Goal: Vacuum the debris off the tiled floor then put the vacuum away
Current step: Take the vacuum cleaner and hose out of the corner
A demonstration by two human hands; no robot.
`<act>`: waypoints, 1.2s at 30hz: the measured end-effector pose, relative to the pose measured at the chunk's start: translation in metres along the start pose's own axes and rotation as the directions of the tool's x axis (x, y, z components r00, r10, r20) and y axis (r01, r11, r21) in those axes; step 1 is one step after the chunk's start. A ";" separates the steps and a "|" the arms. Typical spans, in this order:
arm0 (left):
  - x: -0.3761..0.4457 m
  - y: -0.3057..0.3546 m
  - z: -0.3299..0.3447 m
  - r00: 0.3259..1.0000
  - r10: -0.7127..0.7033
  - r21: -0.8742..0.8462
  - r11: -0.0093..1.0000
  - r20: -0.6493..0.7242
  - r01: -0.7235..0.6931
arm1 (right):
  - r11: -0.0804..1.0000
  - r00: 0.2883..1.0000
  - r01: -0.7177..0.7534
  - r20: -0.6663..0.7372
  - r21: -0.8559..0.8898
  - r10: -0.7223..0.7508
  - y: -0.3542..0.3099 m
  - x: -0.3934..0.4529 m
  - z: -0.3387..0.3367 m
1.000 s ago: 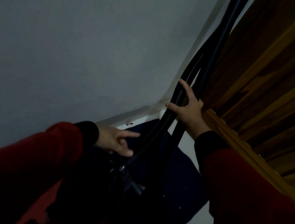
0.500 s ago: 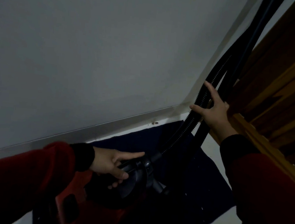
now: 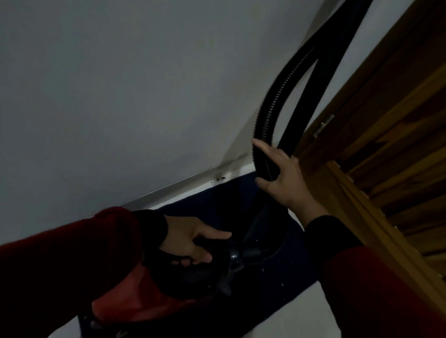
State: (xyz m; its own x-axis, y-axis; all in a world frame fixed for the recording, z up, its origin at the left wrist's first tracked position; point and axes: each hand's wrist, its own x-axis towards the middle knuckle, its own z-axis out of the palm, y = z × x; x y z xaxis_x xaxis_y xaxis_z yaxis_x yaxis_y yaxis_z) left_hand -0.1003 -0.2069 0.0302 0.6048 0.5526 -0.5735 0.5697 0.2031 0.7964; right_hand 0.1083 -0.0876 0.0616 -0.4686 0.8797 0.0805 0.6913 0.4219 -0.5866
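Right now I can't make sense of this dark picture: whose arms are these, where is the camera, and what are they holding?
There is no robot here. The camera sits on a person's head and looks down at their own two arms in red sleeves. The left hand curls its grip round the black handle on top of a red vacuum cleaner, which sits on a dark blue mat over the pale floor. The right hand holds the ribbed black hose, with fingers spread, near the corner where the grey wall meets a wooden door. A smooth black tube rises beside the hose. It looks like the vacuum is being stowed in that corner, though that is a guess.
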 end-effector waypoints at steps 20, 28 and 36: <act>-0.342 0.167 0.128 0.997 -0.069 0.074 0.995 0.014 0.068 | 0.994 0.951 0.105 0.293 -0.013 -0.096 -0.318 -0.183 -0.121; -0.444 0.163 0.236 0.996 -0.085 0.081 0.993 0.010 0.084 | 0.990 0.911 0.137 0.396 -0.033 -0.113 -0.402 -0.305 -0.103; -0.545 0.150 0.368 0.996 -0.073 0.032 0.997 -0.060 0.075 | 0.966 0.884 0.229 0.440 -0.118 -0.155 -0.497 -0.452 -0.074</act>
State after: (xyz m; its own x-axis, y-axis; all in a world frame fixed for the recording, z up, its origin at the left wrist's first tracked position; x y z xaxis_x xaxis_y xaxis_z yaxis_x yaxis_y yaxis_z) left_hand -0.1398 -0.7755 0.3914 0.5269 0.5836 -0.6179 0.6314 0.2178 0.7442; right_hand 0.0173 -0.6789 0.3761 -0.7639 0.6160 -0.1923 0.6259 0.6346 -0.4533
